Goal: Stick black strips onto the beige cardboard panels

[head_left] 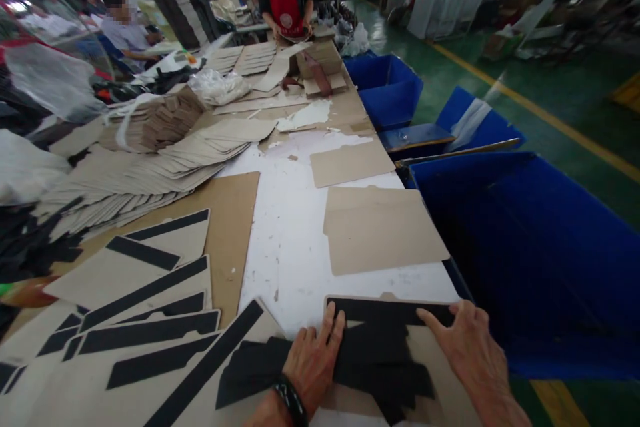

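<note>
black strip (pixel 375 310) on board (pixel 431 350), hands (pixel 313 359) touching strip

Left hand (pixel 314 361) and right hand (pixel 469 340), both bare, with one black bracelet (pixel 290 400)
Thick, rounded and glossy, the bracelet circles the left wrist (pixel 302 387) behind the fingers (pixel 327 323); the right wrist (pixel 493 388), behind its fingers, is bare.
</note>
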Action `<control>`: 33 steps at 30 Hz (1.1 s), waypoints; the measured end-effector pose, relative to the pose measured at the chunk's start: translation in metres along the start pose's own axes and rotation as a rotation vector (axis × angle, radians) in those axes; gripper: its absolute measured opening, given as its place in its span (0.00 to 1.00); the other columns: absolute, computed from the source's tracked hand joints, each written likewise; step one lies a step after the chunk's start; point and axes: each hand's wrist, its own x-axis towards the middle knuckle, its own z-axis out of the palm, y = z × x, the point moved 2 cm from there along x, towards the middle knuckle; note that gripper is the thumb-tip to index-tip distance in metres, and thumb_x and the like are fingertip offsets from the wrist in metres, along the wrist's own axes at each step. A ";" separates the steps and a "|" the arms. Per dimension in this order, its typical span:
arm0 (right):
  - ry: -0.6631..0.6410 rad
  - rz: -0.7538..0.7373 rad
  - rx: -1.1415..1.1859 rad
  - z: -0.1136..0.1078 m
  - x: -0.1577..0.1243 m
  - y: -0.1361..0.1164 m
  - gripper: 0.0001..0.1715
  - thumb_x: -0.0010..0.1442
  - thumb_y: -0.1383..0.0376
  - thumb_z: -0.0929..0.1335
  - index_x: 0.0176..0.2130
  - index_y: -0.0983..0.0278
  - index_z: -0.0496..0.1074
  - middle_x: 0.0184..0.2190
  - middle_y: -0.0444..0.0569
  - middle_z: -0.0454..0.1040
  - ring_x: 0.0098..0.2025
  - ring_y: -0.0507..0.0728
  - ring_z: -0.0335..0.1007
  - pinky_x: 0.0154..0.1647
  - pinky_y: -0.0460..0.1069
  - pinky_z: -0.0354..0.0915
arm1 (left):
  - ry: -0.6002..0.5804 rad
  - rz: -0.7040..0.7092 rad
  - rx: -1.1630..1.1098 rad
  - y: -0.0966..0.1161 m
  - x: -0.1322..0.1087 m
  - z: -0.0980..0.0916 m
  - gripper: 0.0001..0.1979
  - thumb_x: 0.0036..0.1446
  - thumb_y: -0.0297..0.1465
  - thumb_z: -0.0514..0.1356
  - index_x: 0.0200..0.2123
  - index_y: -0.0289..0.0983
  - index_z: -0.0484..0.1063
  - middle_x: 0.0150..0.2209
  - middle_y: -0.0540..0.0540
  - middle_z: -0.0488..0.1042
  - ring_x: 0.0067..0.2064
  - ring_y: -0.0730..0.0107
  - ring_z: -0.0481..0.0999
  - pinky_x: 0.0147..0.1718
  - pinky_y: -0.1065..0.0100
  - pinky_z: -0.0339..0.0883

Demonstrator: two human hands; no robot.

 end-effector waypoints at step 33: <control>-0.045 0.181 0.569 0.002 0.025 0.066 0.27 0.54 0.48 0.57 0.44 0.65 0.62 0.38 0.54 0.72 0.27 0.55 0.72 0.30 0.50 0.67 | -0.064 -0.013 -0.049 -0.004 0.001 -0.004 0.41 0.44 0.11 0.48 0.62 0.39 0.50 0.64 0.39 0.49 0.46 0.64 0.72 0.47 0.59 0.65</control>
